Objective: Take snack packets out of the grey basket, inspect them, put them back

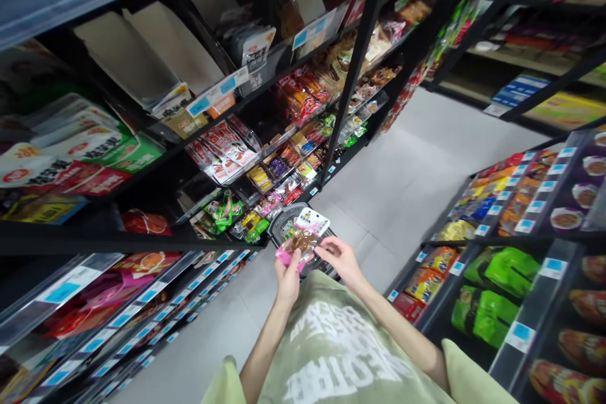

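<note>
A small snack packet, clear with a brown filling, a white top and a pink bottom edge, is held in front of my body. My left hand grips its lower left side, thumb on the front. My right hand is at the packet's right edge, its thumb and index finger pinched together there. Below the packet is a grey basket, partly hidden by the packet and my hands.
Tall shelves of packaged snacks run along the left, with small bins low down. On the right stand shelves with green bags and noodle packs. Grey floor runs between them.
</note>
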The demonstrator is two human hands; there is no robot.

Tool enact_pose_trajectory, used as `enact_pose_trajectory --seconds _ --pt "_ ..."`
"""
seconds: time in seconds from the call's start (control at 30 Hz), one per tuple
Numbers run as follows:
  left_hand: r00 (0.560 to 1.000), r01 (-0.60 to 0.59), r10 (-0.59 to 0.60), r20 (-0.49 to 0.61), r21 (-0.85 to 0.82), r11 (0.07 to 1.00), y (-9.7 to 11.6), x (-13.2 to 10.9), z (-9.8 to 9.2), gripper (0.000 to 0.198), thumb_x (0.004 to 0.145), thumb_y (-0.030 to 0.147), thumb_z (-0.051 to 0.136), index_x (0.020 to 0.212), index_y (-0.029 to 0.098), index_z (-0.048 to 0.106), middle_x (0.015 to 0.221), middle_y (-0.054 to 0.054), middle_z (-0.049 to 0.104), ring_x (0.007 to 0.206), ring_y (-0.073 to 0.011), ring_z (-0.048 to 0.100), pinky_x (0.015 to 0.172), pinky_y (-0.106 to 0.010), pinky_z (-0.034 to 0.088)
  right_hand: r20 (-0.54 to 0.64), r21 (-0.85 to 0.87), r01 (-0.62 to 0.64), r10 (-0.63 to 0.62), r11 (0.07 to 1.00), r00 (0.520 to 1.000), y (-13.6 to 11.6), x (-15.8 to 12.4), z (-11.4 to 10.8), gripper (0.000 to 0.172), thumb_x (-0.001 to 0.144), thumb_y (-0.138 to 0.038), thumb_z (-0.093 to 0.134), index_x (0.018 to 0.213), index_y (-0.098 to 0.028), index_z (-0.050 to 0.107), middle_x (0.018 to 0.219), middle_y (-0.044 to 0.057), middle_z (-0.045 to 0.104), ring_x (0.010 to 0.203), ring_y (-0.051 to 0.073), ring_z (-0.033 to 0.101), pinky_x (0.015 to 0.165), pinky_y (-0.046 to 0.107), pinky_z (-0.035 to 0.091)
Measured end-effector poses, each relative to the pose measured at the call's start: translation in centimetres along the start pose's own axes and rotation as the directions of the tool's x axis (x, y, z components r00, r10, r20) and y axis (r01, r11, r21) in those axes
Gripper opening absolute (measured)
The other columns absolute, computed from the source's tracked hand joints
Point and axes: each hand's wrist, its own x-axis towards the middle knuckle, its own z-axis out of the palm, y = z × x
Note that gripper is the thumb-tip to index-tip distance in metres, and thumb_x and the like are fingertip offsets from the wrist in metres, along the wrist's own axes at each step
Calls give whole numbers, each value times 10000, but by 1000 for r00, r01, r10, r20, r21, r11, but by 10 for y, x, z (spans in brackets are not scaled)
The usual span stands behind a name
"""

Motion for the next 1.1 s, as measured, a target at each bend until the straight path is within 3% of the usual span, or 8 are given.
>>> enact_pose_trajectory --seconds 0.07,0.23,0.43,0.53,0.67,0.77,0.93,1.1 --pt "993 100 -106 -43 -131 986 4 0 4 482 732 360 824 1143 191 638 1154 -101 725 1014 -238 711 867 -376 595 43 10 -20 19 1000 999 1 0 2 267 731 -388 834 813 -205 658 742 -1 670 699 148 604 658 261 462" --pt "983 145 -164 -85 -193 970 5 1 5 512 669 328 860 1112 210 634 1101 -66 741 962 -200 717 857 -341 576 50 10 -36 35 999 998 0 -4 2 279 735 -399 828 821 -192 662 723 3 671 677 145 595 658 267 465" --pt "989 113 -120 -84 -80 990 0 4 5 505 700 375 821 1131 202 624 1137 -71 726 1024 -211 698 917 -335 535 51 47 -77 75 996 996 2 -1 2 383 685 -425 854 963 -201 715 826 23 691 706 156 597 614 266 475" --pt "998 61 -61 -2 8 998 -1 3 1 417 715 337 818 1066 198 642 1053 -47 723 975 -185 687 879 -291 526 67 25 -57 55 998 996 4 0 3 344 721 -422 828 963 -195 737 834 29 706 686 150 593 608 266 475" --pt "998 23 -32 54 171 985 -3 2 -4 330 725 316 821 995 190 680 1010 -39 708 955 -183 667 830 -263 518 -34 -24 -46 45 999 998 4 2 1 308 721 -429 821 895 -185 747 847 41 732 694 162 618 630 278 492" --pt "992 96 -109 63 176 980 -8 3 -8 366 735 346 818 1039 169 716 1055 -77 722 972 -201 665 843 -277 512 -88 -67 -43 37 997 995 8 4 -3 324 682 -432 844 866 -182 747 832 49 750 739 188 660 712 310 527" --pt "960 272 -277 45 96 958 -27 0 -20 412 712 420 834 1008 146 752 954 -87 741 815 -170 664 724 -248 503 -47 -174 -85 78 981 996 23 7 -13 378 687 -477 827 902 -173 761 903 82 771 798 225 694 816 377 548" --pt "925 365 -368 -94 -45 930 -59 4 -38 498 591 448 898 947 134 747 852 -68 727 692 -138 645 641 -230 494 7 -187 -191 196 964 981 41 8 -25 478 674 -527 812 996 -180 752 906 82 772 719 218 680 683 348 541"
